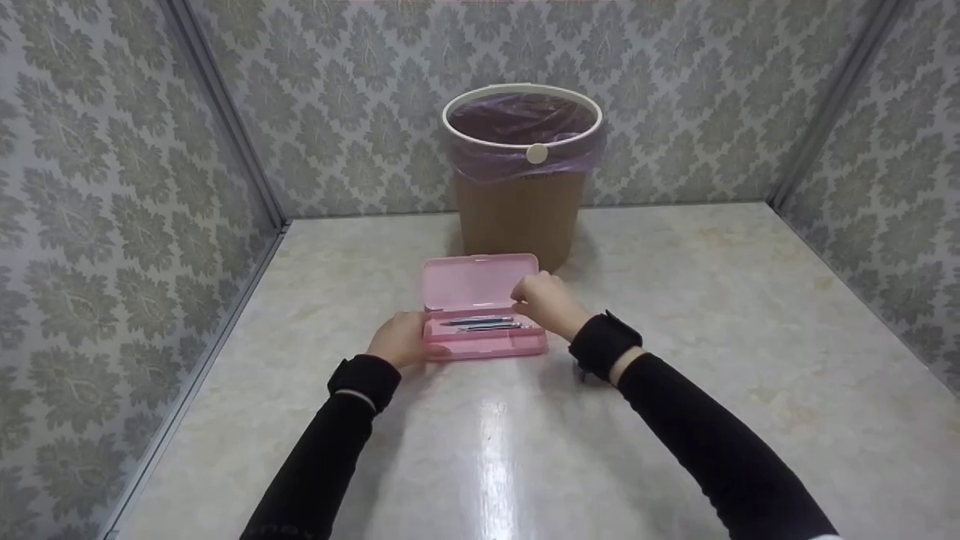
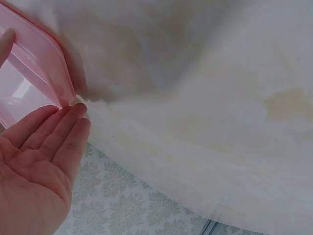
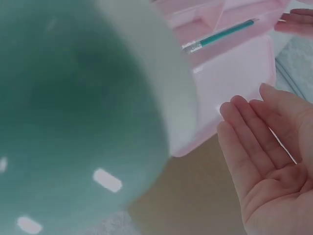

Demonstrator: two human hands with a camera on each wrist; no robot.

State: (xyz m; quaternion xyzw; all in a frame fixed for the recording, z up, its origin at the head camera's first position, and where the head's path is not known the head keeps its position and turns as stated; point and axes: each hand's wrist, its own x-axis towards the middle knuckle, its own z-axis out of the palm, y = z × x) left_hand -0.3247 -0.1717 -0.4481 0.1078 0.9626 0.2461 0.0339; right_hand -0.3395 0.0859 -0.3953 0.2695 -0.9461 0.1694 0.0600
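Note:
A pink pencil case (image 1: 480, 347) lies on the table with its lid (image 1: 480, 281) raised toward the bin. Several slim pencils (image 1: 487, 322) lie in its tray; one teal pencil (image 3: 227, 33) shows closer in the right wrist view. My left hand (image 1: 401, 339) holds the case's left end, thumb along the front and the straight fingers (image 2: 63, 132) against the end wall. Over the right end hovers my right hand (image 1: 551, 302), beside the lid. In the right wrist view its fingers (image 3: 254, 142) are loosely bent, with nothing seen between them.
Behind the case stands a brown bin (image 1: 517, 214) with a pale rim and purple liner. Patterned panels (image 1: 375, 112) wall the table on the left, back and right. A large blurred green shape (image 3: 73, 107) fills the left of the right wrist view.

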